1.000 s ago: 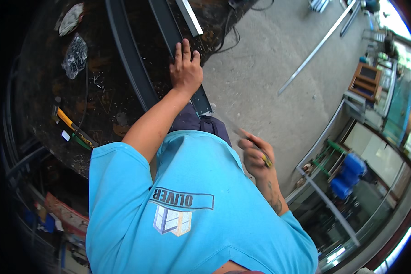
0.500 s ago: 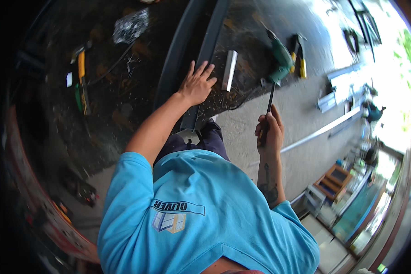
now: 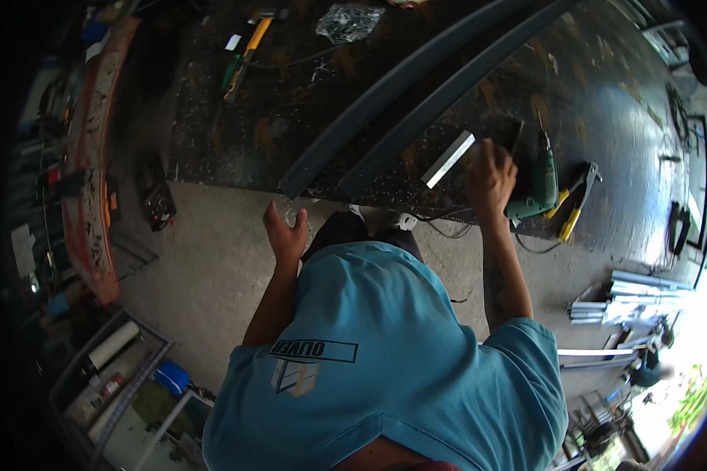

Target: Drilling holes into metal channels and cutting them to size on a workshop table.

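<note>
My left hand [image 3: 285,234] is open just off the table's near edge, by the near end of a dark channel profile [image 3: 369,98], with fingers apart. A second dark profile [image 3: 424,106] lies parallel to it. My right hand [image 3: 491,177] is over the table, between a short silver bar [image 3: 448,159] and a green drill [image 3: 542,184], at a dark slim tool [image 3: 515,135]; whether it grips the tool is unclear. Yellow-handled cutters [image 3: 579,204] lie right of the drill.
On the dark table [image 3: 620,118] are a yellow-handled hammer [image 3: 253,47] and crumpled clear plastic [image 3: 347,23]. A red-edged bench [image 3: 94,212] stands left, a black object [image 3: 155,196] on the floor. Metal bars [image 3: 632,298] lie right; a window frame [image 3: 110,369] is lower left.
My view has swung round toward the table. My left hand has left the profile and dropped to its near end; my right hand has moved onto the table with the slim tool.
</note>
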`<state>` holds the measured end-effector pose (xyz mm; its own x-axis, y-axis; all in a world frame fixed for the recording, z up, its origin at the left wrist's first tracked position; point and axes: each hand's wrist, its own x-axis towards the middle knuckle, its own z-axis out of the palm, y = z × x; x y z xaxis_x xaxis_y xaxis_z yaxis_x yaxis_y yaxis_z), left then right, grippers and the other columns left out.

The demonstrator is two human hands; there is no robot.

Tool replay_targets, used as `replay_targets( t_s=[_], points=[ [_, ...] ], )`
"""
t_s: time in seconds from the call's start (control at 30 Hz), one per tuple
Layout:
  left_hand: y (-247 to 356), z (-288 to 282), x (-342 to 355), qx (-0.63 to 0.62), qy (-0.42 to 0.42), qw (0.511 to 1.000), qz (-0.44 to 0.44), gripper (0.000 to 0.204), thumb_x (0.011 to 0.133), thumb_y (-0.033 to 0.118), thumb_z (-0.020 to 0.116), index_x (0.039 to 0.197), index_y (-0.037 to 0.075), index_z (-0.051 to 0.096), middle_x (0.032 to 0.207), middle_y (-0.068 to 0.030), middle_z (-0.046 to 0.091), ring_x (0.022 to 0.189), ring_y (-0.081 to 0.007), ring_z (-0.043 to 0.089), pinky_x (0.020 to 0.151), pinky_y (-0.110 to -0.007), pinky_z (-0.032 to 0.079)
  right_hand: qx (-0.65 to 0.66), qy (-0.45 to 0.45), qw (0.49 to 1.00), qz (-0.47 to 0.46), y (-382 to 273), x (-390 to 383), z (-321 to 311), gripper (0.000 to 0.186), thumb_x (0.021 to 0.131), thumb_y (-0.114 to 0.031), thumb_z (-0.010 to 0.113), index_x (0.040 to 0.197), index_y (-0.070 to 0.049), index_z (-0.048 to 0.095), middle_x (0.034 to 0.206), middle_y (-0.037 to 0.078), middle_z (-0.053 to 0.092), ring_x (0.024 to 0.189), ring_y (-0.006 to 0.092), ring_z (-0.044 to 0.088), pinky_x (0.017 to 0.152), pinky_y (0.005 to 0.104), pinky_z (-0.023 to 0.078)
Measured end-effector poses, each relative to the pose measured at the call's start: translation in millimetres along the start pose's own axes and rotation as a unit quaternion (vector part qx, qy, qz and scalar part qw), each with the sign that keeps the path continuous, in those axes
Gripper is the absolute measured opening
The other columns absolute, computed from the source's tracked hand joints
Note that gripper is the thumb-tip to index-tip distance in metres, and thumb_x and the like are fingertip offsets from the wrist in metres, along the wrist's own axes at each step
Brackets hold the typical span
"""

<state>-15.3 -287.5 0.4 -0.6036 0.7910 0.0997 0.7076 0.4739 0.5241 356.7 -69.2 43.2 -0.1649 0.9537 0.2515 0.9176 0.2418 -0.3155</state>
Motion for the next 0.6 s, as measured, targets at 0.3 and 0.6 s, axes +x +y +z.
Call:
replay_targets(
  t_s=[0.3, 0.6],
  points=[
    [98.6, 14.9, 23.4, 0.04, -0.173, 0.967, 0.184, 0.081, 0.071, 0.036, 0.081, 0.135, 0.001, 0.046, 0.127, -0.0184, 0.052, 0.118, -0.0362, 0.051, 0.099, -0.05, 0.041, 0.056, -0.155, 0.985, 0.057, -11.0, -4.7, 44.9, 0.108, 0.063, -0.036, 0.085, 0.146, 0.005, 0.03, 0.142, 0.029, 0.039, 0.132, 0.0441, 0.038, 0.109, 0.0499, 0.033],
    [123.0, 44.4, 80.2, -0.044, -0.225, 0.935, 0.27, 0.064, 0.064, 0.029, 0.082, 0.116, 0.0, 0.057, 0.106, -0.0191, 0.062, 0.095, -0.037, 0.062, 0.085, -0.045, 0.05, 0.031, -0.162, 0.981, 0.104, -39.4, -24.3, 51.4, 0.109, 0.058, -0.038, 0.089, 0.147, -0.007, 0.034, 0.141, 0.022, 0.041, 0.129, 0.0433, 0.04, 0.105, 0.0504, 0.038]
  ],
)
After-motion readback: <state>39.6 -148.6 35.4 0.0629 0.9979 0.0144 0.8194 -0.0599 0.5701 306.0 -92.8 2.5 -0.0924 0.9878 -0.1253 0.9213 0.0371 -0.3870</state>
